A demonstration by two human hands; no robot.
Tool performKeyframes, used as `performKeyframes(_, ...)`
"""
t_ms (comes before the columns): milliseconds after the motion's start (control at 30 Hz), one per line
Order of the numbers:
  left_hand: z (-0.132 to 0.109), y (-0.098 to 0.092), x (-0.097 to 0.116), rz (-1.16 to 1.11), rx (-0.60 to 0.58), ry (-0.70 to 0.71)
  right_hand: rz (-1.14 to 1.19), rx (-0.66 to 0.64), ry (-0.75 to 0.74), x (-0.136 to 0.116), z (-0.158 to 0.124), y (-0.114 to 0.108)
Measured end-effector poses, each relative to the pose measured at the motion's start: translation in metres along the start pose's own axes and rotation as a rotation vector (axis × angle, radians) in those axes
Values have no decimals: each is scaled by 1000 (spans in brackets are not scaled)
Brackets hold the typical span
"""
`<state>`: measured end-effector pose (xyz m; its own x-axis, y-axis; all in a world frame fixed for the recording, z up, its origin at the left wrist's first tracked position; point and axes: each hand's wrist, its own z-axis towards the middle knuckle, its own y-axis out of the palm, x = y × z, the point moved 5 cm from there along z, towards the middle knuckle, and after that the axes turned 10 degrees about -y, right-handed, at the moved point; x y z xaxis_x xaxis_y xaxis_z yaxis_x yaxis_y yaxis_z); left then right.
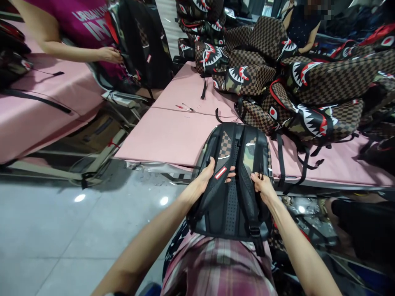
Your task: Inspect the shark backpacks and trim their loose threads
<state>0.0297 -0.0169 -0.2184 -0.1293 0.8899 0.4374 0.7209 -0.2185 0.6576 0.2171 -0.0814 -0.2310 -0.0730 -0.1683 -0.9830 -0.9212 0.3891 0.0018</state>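
Note:
A black backpack (233,205) leans from my lap against the table edge, its back panel and straps facing me. Checkered and camouflage patches show on the upper straps. My left hand (212,174) is wrapped round the left shoulder strap (207,192), which has a small red-and-white label; the fingertips come out past its inner side. By the right strap (247,174), my right hand (262,184) is closed in a pinch at the bag's right side. Something small and dark shows at its fingers, too small to name.
Checkered shark-face backpacks (333,82) are piled on the pink table (166,139). Small red-handled tools (185,107) lie on it. Across the aisle, a person in a magenta shirt (83,24) holds another black backpack (145,45). Another person (300,28) stands behind the pile.

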Motion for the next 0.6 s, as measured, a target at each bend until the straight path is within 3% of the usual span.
performKeyframes(167, -3, 4, 0, -8, 22, 0, 8, -13, 5, -5, -7, -4)
performKeyframes(400, -2, 0, -3, 8, 5, -44, 37, -206, 81, -11, -44, -15)
performKeyframes(600, 4, -8, -8, 8, 19, -62, 82, -198, 109, -9, -52, -22)
